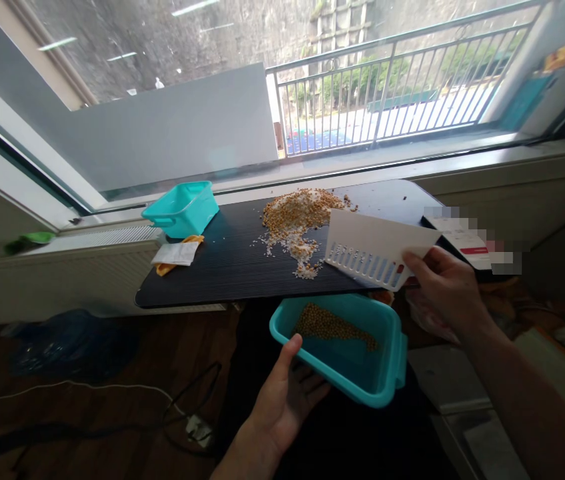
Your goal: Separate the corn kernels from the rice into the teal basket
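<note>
My left hand [295, 393] grips the near left rim of a teal plastic basin [380, 400], thumb over the edge and fingers underneath. The basin is tilted below the front edge of the table, with yellow soybeans [327, 323] gathered on its far side. My right hand [445, 287] pinches the right end of a white slotted plastic sheet [382, 237], held over the table with its slots along the lower edge. Left of the sheet lies a heap of mixed soybeans and white rice grains [300, 213], with looser rice trailing towards the table's front edge.
A second teal basin [187, 210] stands at the left end of the dark table [232, 267], beside a folded white tissue [177, 253] on an orange cloth. A dark box [462, 243] with a white label sits at the right. Behind the table is a window.
</note>
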Tool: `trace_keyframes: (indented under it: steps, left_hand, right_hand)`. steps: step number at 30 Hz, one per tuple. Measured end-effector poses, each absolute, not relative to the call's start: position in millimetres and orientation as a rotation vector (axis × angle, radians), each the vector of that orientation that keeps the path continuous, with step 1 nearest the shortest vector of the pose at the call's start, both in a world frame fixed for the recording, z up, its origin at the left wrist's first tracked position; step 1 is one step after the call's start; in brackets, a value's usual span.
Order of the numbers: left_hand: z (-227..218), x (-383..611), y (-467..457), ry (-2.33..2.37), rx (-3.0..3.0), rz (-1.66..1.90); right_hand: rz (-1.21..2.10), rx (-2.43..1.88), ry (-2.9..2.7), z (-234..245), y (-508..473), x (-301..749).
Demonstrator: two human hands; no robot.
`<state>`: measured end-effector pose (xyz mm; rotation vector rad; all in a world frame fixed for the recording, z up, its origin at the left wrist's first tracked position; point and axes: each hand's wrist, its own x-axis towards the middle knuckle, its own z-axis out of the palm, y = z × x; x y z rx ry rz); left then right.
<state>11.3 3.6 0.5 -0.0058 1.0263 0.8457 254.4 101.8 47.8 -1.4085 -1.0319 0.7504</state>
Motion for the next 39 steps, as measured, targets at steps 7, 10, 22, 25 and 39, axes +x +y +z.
trace_keyframes:
  steps: [7, 10, 22, 25, 39]
  left_hand:
    - [5, 10, 4, 1.031, -0.003, 0.843]
    - [4, 9, 4, 1.048, -0.017, 0.849]
    - [1, 7, 4, 1.027, 0.003, 0.856]
    - [1, 7, 4, 1.026, 0.003, 0.856]
    - [-1, 4, 6, 1.039, 0.001, 0.868]
  right_hand:
    - [0.755, -1.318, -1.113, 53, 121, 251]
    - [0.780, -1.297, -1.176, 50, 128, 248]
    - [0.876, -1.265, -1.243, 49, 136, 243]
    - [0.911, -1.257, -1.233, 48, 138, 243]
    - [0.977, -1.245, -1.236, 55, 122, 239]
